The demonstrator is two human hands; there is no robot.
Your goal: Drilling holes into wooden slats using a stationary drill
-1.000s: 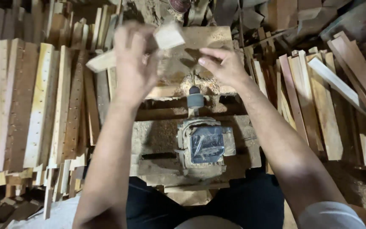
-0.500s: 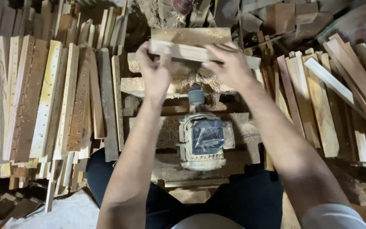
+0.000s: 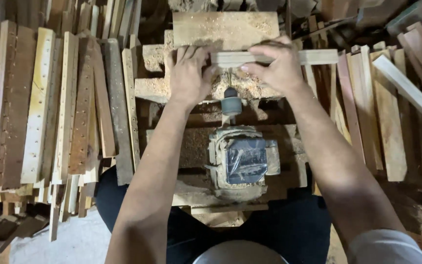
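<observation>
Both hands hold a pale wooden strip [image 3: 313, 56] crosswise over a sawdust-covered wooden block [image 3: 225, 29]. My left hand [image 3: 189, 73] presses on its left end, palm down. My right hand [image 3: 277, 66] grips it near the middle, and the strip's right end sticks out past it. Just below the strip sits a small grey chuck [image 3: 231, 103] on the shaft of a dusty electric motor [image 3: 242, 159], its tip pointing at the strip between my hands.
A stack of long drilled wooden slats [image 3: 59, 107] lies to the left. More plain wooden strips [image 3: 391, 107] are piled on the right. Sawdust covers the wooden base [image 3: 194, 146] around the motor. My legs in dark trousers [image 3: 289, 230] sit beneath it.
The strip came down from a tilted, raised hold to lie level across the block. Both hands moved lower and to the right, settling the strip in front of the chuck.
</observation>
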